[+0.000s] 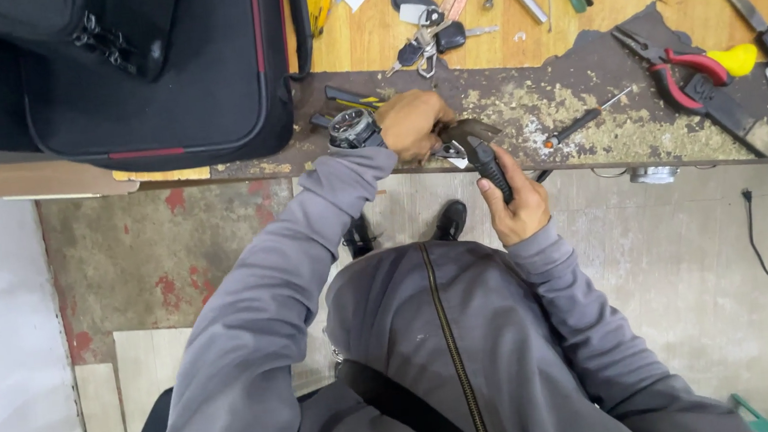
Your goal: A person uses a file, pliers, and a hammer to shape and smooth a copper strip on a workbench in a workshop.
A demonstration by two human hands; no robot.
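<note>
Two hands work a pair of black-handled pliers (pixel 480 154) at the worktop (pixel 523 106) edge.

Right hand (pixel 514 204), nearer the body, has its fingers closed round the handles; the long axis runs up-left to the jaws, where the left hand (pixel 413 123) pinches something small, hidden. Beyond lie a screwdriver (pixel 580 122), red pliers (pixel 681 69), keys (pixel 429 41) and a black bag (pixel 158 69), contents unseen.
</note>
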